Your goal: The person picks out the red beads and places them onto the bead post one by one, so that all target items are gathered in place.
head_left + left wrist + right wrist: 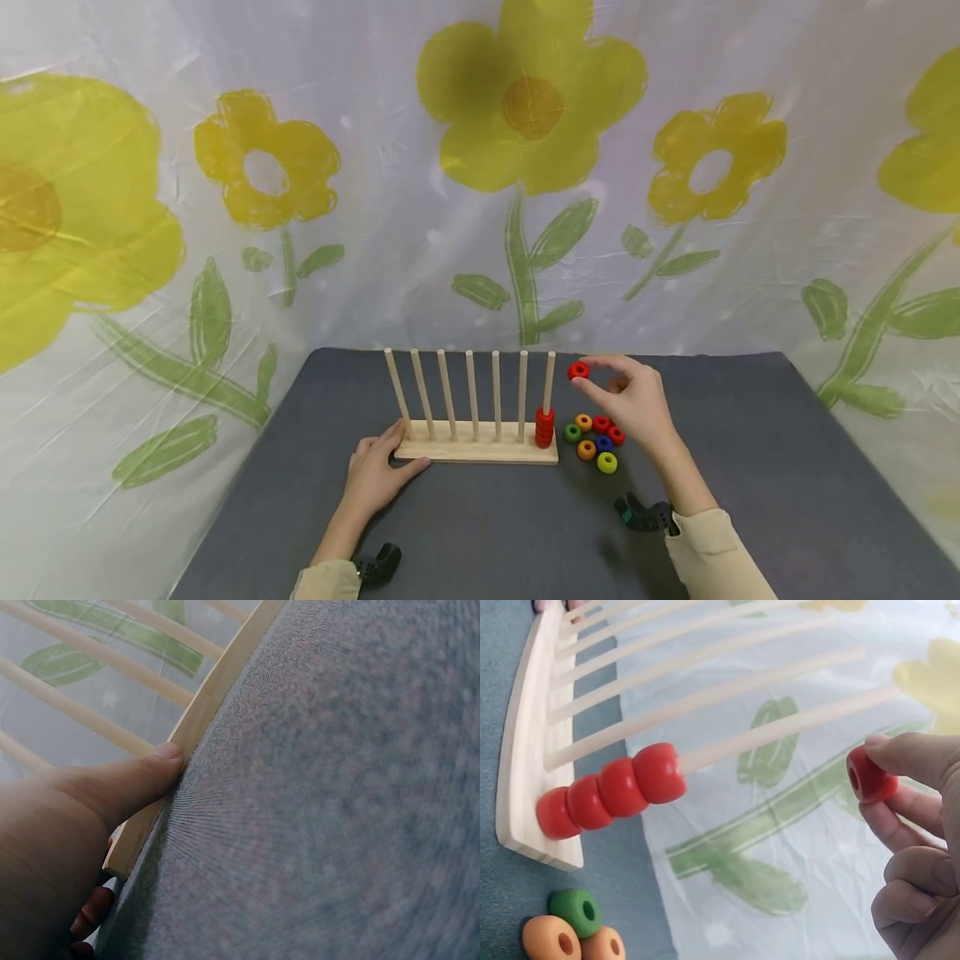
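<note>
- Head view: the right hand (pixel 633 400) pinched a red bead (pixel 578 372) between thumb and fingertips, up in the air and just to the right of the end peg (pixel 550 375).
- The left hand (pixel 378 473) gripped the wooden peg rack (pixel 457 452) at its left end, thumb on the front edge.
- Between the hands stood the other six pegs (pixel 472 392); the end peg, nearest the right hand, carried a stack of red beads (pixel 544 427) around its foot.
- Below the right hand, between the rack and that forearm, loose beads (pixel 587 450) crowded together: two orange, two red, one green, one blue, one yellow.
- Under both hands spread a dark grey tabletop (pixel 480 533); beyond them hung a flowered curtain (pixel 390 250).
- Left wrist view: the left thumb pressed the rack's edge, with pegs rising beyond it; the other fingers were partly hidden behind the rack's end.
- Right wrist view: the pinched bead was apart from the end peg, its hole facing away from the palm. Left of the right hand, the stack showed four beads; nearer the wearer, a green bead (pixel 575 911) and two orange ones lay beside the rack's end.
</note>
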`<state>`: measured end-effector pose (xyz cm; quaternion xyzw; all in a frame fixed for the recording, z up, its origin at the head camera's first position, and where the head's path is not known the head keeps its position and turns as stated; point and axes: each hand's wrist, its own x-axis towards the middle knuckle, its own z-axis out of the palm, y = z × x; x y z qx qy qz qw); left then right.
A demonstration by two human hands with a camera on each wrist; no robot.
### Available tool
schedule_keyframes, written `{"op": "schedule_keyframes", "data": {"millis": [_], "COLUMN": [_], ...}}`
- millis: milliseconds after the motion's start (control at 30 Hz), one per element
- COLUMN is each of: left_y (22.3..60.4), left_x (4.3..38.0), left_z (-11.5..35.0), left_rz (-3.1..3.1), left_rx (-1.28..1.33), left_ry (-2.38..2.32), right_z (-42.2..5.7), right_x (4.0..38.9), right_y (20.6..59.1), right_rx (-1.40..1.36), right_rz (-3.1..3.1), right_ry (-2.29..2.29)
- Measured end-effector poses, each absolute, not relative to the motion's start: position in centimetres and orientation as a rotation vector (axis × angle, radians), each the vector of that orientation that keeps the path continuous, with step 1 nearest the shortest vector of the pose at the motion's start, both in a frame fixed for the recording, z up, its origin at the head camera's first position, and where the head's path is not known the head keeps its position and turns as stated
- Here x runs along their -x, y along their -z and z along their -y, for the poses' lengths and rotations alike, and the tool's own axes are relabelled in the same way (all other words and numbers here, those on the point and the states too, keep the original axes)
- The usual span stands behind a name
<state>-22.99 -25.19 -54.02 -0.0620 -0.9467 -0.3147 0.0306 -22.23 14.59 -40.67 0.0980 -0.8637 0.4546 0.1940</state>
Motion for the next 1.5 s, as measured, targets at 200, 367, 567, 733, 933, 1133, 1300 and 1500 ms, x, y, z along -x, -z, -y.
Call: {"op": "schedule_keyframes", "data": {"millis": [200, 367, 567, 733, 933, 1133, 1300, 1500], "left_y": [53.6, 53.5, 53.6, 53.7, 53.7, 53.5, 53.6, 53.8], "left_x": [23.3, 23.2, 23.5, 23.6, 23.5, 23.2, 23.1, 23.0], "left_z": [25.1, 25.1, 25.2, 25.2, 25.2, 25.2, 25.3, 25.3], "left_rz": [2.884, 2.901, 2.919, 2.922, 2.925, 2.909, 2.914, 2.930], "left_rx": [0.223, 0.211, 0.213, 0.220, 0.216, 0.220, 0.214, 0.208], "left_ry": [0.952, 0.951, 0.952, 0.938, 0.937, 0.947, 0.947, 0.943], "right_z": [-14.6, -14.5, -14.1, -13.8, -13.3, -12.8, -12.4, -12.2], "right_x": [22.7, 22.9, 22.9, 22.8, 22.7, 22.6, 22.7, 22.7], "right_y": [39.5, 38.7, 37.7, 37.0, 36.5, 36.0, 35.9, 36.0], "right_rx": [-0.298, -0.323, -0.339, -0.367, -0.399, -0.418, -0.433, -0.456], "right_rz": [2.400, 2.379, 2.356, 2.341, 2.325, 2.316, 2.325, 2.343], "right_ry": [-1.230, -1.209, -1.215, -1.231, -1.255, -1.284, -1.311, -1.299]}}
